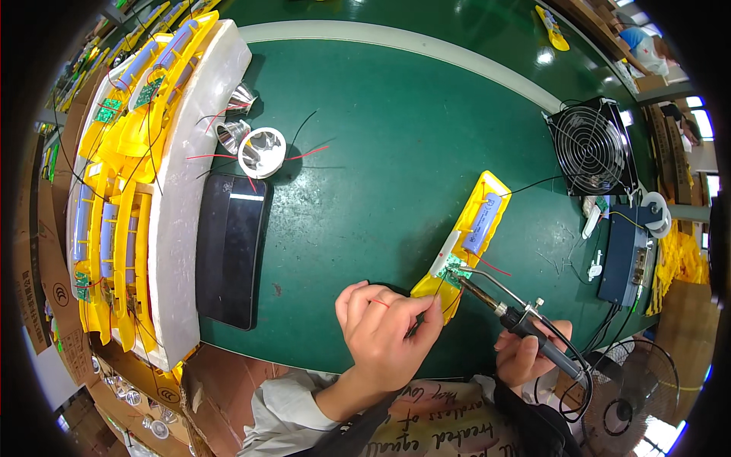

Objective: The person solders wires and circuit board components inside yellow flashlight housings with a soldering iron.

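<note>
A yellow plastic housing lies on the green table, with a pale blue cylindrical battery in it and a small green circuit board near its lower end. My left hand pinches a thin red wire beside the housing's lower end. My right hand grips a soldering iron, and its tip rests at the circuit board.
A white foam tray at the left carries several yellow housings with batteries. A black tablet lies beside it. Silver reflectors with wires sit behind it. A black fan and a blue soldering station stand at the right.
</note>
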Action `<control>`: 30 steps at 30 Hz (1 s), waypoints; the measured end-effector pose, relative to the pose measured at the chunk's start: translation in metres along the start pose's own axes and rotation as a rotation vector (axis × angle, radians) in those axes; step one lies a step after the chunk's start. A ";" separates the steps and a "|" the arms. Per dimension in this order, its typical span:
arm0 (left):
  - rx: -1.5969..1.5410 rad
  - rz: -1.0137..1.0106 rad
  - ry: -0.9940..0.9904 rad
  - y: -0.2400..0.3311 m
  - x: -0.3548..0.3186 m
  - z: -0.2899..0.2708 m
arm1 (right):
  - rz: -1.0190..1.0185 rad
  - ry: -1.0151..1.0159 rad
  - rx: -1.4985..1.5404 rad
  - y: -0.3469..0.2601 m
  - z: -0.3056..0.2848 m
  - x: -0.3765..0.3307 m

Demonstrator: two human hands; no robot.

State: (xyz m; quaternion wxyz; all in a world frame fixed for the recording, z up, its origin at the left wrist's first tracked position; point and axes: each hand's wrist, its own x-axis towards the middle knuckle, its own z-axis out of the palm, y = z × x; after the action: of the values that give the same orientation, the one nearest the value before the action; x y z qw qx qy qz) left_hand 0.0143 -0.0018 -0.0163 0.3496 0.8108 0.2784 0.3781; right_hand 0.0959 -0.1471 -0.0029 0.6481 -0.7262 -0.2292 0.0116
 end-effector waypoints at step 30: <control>0.021 -0.047 -0.027 0.000 -0.002 -0.001 | -0.003 -0.019 0.010 -0.006 -0.004 -0.002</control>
State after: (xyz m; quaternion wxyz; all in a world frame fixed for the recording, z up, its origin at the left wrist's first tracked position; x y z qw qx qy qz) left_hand 0.0125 -0.0035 -0.0166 0.3535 0.8128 0.2963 0.3558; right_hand 0.0936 -0.1510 0.0025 0.6497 -0.7223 -0.2362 0.0186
